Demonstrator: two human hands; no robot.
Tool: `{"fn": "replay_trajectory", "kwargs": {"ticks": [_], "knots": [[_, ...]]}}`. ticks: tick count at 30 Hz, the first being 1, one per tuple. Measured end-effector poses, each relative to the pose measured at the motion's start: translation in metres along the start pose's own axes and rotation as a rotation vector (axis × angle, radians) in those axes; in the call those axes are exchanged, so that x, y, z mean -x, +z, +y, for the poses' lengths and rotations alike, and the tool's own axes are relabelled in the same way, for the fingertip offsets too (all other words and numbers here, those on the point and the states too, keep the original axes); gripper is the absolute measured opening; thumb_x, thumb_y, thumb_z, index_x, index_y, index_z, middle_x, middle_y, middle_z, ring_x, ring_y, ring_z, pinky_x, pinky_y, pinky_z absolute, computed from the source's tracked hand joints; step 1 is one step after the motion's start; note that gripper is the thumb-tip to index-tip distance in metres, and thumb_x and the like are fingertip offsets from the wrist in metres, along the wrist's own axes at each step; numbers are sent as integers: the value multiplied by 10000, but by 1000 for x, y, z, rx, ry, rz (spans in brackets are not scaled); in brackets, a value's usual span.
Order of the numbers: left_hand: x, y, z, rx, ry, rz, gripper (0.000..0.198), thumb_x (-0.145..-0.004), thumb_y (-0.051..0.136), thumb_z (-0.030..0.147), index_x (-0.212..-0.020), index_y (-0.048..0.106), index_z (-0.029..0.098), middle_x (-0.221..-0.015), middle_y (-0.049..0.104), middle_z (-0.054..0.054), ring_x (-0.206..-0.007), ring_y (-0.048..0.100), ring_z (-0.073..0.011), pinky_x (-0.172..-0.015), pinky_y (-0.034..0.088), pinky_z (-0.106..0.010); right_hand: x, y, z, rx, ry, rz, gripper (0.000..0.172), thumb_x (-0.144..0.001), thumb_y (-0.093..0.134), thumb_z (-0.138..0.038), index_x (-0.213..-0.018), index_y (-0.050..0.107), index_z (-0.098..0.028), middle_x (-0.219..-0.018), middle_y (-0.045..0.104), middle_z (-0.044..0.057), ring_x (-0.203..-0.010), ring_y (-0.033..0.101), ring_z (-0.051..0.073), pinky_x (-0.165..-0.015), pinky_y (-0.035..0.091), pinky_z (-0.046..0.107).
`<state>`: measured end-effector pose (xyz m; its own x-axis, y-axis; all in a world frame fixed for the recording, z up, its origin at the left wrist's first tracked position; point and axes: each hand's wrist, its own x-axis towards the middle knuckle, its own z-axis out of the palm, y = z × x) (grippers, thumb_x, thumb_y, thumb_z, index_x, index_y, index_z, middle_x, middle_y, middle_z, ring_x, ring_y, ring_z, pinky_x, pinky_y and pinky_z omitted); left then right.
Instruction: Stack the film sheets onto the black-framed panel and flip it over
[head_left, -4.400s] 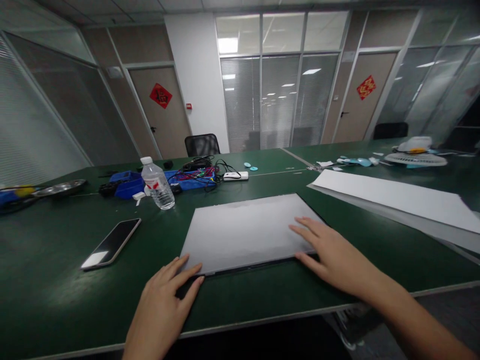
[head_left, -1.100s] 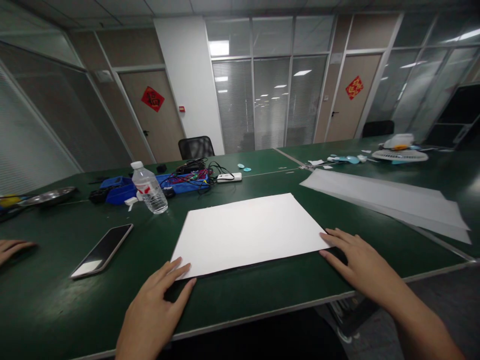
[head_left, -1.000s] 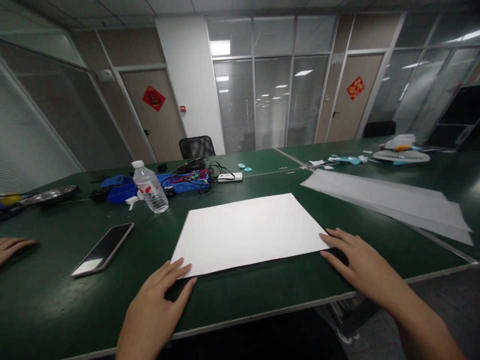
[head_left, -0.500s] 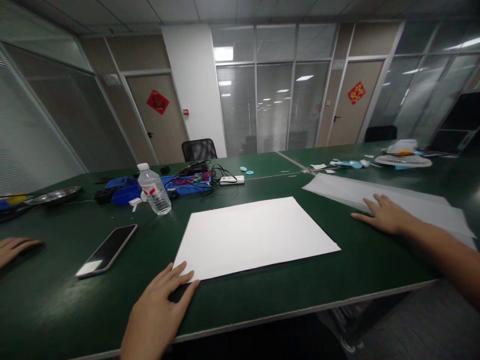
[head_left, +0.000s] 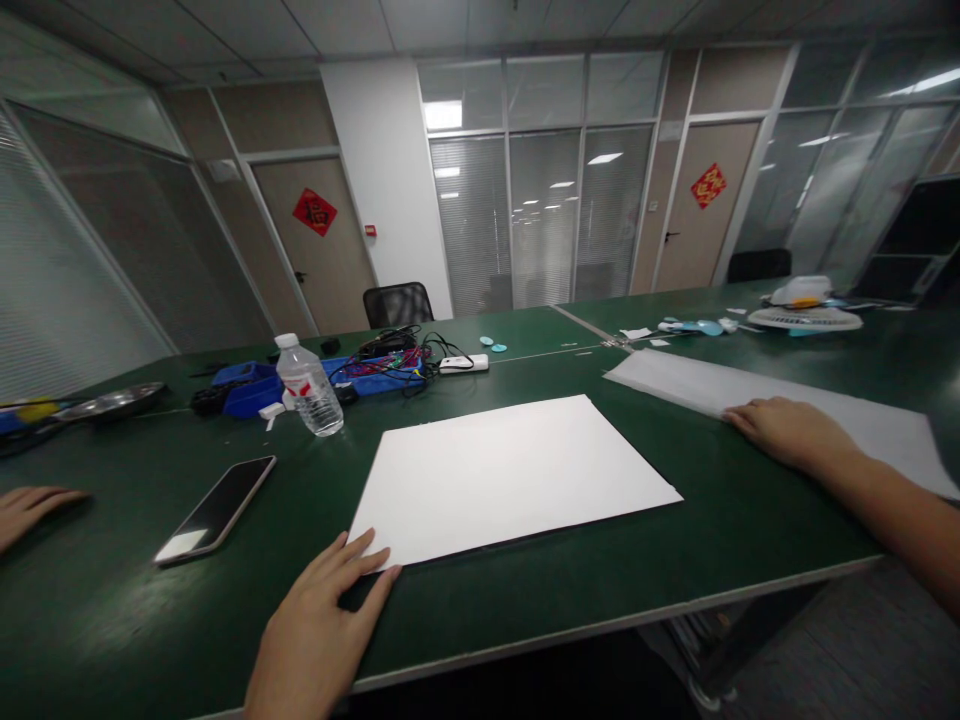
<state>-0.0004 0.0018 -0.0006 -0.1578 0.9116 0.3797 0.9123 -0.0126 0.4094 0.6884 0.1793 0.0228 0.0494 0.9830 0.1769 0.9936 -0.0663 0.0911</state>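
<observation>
Green table (head_left: 525,600): left hand (head_left: 319,615) spread on white sheet (head_left: 517,475); right hand (head_left: 791,432) touches film (head_left: 682,382), grip unclear.

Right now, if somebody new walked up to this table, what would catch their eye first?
Probably the bright white sheet, flat on the green table in the middle, with the left hand at its near left corner. Next might be the right hand, at the near edge of the greyer paper off to the right. Farther back, the red diamonds on the two doors stand out.
</observation>
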Motion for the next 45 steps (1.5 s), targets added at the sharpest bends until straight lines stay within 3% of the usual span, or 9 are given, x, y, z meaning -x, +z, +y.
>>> {"fn": "replay_trajectory", "kwargs": {"ticks": [5, 10, 15, 21, 29, 33, 37, 41, 45], "knots": [[0, -2, 1, -11, -8, -9, 333, -863, 668, 599, -969, 883, 368, -1297, 797, 18, -1373, 659, -344, -1178, 529, -553, 14, -16, -24, 23, 12, 120, 512, -1093, 380, -370, -1386, 708, -108, -1284, 734, 241, -1110, 709, 346, -875, 477, 429], [1, 1, -2, 2, 0, 25, 325, -858, 677, 602, -952, 882, 368, -1280, 804, 17, -1349, 677, -339, -1174, 535, -543, 52, -43, -91, -48, 32, 312, 485, -1058, 416, -358, -1398, 721, -193, -1228, 789, 151, -973, 758, 336, -757, 537, 432], [0, 3, -2, 18, 0, 32, 342, -838, 683, 637, -934, 880, 375, -1270, 809, 19, -1335, 684, -346, -1184, 523, -554, 106, -42, -172, -249, -337, 429, 416, -1035, 469, -311, -1317, 774, -300, -1379, 746, 34, -1181, 742, 284, -962, 618, 449], [1, 1, 1, 12, -2, 34, 378, -836, 669, 651, -958, 877, 361, -1279, 806, 11, -1339, 680, -352, -1175, 529, -558, 140, -29, -226, -492, -662, 303, 358, -1037, 521, -256, -1250, 800, -326, -1292, 784, 14, -1228, 735, 246, -1081, 604, 490], [0, 4, -6, -10, 20, 51, 391, -828, 667, 653, -952, 877, 348, -1270, 810, 3, -1323, 693, -343, -1127, 571, -522, 144, -35, -211, -538, -570, 279, 484, -1028, 595, -472, -1481, 672, -317, -1573, 604, 55, -1488, 534, 306, -1257, 427, 566], [1, 4, -4, -15, 36, 57, 367, -841, 671, 621, -952, 875, 337, -1276, 809, 0, -1326, 692, -328, -1131, 568, -492, 129, -10, -171, -454, -97, 390, 642, -1009, 477, -627, -1418, 703, -187, -1507, 643, 165, -1453, 544, 405, -1232, 418, 628], [2, 4, -2, -18, 42, 51, 360, -851, 669, 615, -973, 872, 344, -1269, 811, 1, -1335, 686, -330, -1148, 554, -506, 122, 5, -158, -360, 244, 287, 886, -978, 374, -754, -1481, 616, -66, -1414, 662, 277, -1323, 625, 464, -1140, 484, 646], [2, 5, -5, -23, 56, 49, 366, -863, 655, 627, -991, 861, 354, -1275, 809, 13, -1339, 684, -334, -1136, 565, -513, 123, 3, -171, -215, 218, 231, 962, -969, 338, -808, -1529, 566, -60, -1439, 636, 308, -1363, 574, 526, -1132, 409, 772], [3, 5, -4, -17, 73, 58, 416, -869, 646, 626, -1061, 857, 324, -1308, 797, -16, -1334, 686, -335, -1153, 550, -506, 126, 0, -175, -302, 35, 185, 876, -1000, 358, -774, -1607, 506, -160, -1592, 565, 179, -1488, 490, 456, -1221, 385, 694]]}}
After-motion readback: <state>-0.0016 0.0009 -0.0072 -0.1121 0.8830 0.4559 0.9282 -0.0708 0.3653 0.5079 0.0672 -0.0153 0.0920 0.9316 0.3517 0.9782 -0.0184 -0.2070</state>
